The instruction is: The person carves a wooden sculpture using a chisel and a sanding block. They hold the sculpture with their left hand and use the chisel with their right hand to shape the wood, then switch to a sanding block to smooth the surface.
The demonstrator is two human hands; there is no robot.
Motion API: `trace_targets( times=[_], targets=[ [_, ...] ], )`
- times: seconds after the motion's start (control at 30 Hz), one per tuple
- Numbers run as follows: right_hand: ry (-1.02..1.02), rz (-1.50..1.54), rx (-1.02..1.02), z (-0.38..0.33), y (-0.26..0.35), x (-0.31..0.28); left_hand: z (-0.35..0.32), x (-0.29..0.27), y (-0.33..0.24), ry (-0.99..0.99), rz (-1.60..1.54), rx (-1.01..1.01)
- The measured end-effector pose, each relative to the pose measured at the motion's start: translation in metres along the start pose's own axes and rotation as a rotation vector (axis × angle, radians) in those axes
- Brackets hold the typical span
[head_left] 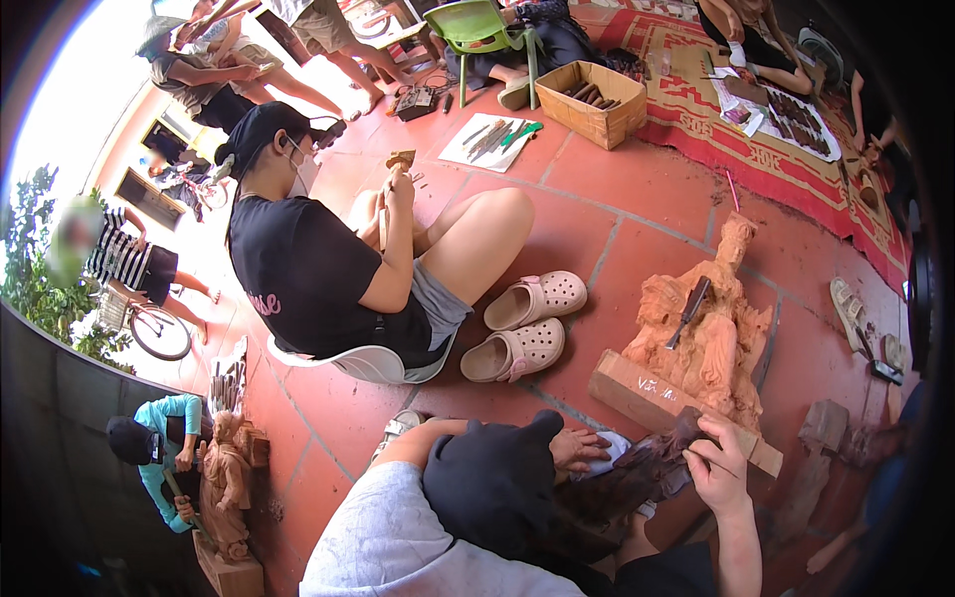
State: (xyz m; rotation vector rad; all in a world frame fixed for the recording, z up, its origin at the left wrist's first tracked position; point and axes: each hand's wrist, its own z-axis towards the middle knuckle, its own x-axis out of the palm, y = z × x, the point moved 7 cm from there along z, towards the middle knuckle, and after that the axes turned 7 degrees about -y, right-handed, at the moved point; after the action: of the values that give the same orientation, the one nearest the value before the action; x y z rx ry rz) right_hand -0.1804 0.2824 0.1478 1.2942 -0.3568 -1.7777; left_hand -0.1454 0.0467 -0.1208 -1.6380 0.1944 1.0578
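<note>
Dark carving [637, 476]: rough matt wood. Pale statue [708, 333]: raw unfinished wood. Floor tiles [617, 189]: smooth red clay.

Bright daylight pours in from the upper left, totally blown out around the leafy green bush [30, 259]. The glossy red tiled floor [637, 199] stays evenly lit with soft shadows. Heavy fisheye bending, black vignette corners, edges go mushy.

An open-air woodcarving workshop on a red-tiled floor [637, 209]: a pale unfinished wooden figure statue [701, 333] stands at three o'clock, a cardboard box of chisels [592, 99] at twelve, a second carved wooden figure [227, 478] at eight, and seated people bend over their carvings around a red patterned mat [796, 149].
</note>
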Motion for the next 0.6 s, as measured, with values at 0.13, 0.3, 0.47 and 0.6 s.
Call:
trace_targets(
  times=[0.13,0.3,0.47,0.6],
  targets=[
    [0.017,0.054,0.043,-0.001,-0.014,0.0,0.002,-0.002,-0.001,0.141,-0.027,-0.046],
    [-0.009,0.007,0.007,0.001,0.001,0.0,0.001,-0.003,-0.002,0.134,-0.022,-0.054],
    [-0.005,0.001,0.004,-0.001,-0.009,0.0,-0.002,0.005,0.002,0.078,-0.025,-0.022],
    [0.005,0.001,0.0,0.003,-0.004,-0.002,0.002,-0.005,-0.004,0.171,-0.024,-0.106]
  ],
)
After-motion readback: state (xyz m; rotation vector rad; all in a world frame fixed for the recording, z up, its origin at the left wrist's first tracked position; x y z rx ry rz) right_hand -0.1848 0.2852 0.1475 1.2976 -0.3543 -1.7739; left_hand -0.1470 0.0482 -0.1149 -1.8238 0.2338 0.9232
